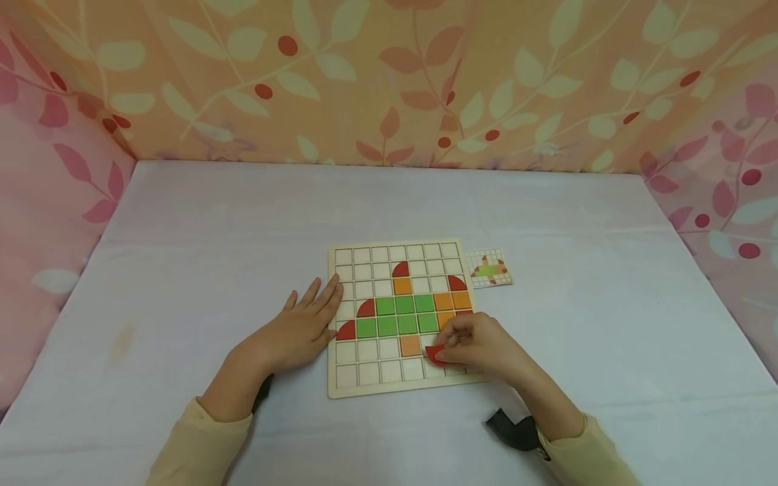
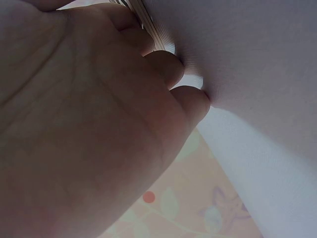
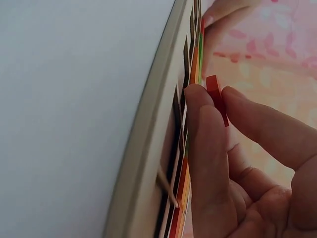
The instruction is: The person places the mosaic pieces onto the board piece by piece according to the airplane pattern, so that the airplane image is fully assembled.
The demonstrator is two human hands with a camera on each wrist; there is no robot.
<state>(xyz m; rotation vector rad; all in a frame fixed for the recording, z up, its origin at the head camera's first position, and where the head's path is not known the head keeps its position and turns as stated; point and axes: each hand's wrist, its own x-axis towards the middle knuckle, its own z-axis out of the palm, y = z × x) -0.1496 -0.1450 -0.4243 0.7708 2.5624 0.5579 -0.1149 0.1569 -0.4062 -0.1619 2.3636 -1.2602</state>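
Observation:
A wooden grid board (image 1: 358, 391) lies flat on the table, with green square tiles (image 1: 404, 304), orange square tiles (image 1: 403, 286) and several red quarter-circle tiles (image 1: 366, 308) in its cells. My left hand (image 1: 296, 335) lies with fingers spread, fingertips at the board's left edge. Over the board's lower right part, my right hand (image 1: 486, 345) pinches a red quarter-circle tile (image 1: 432, 352) between thumb and fingers. The right wrist view shows this red tile (image 3: 216, 99) edge-on, above the board's surface. Some cells at the lower right are hidden by the right hand.
A small pattern card (image 1: 502, 279) with a coloured grid picture lies beside the board's upper right edge. White cloth (image 1: 200, 223) covers the table. Patterned curtains (image 1: 389, 81) stand at the back and both sides. Black wrist straps (image 1: 515, 433) hang near the sleeves.

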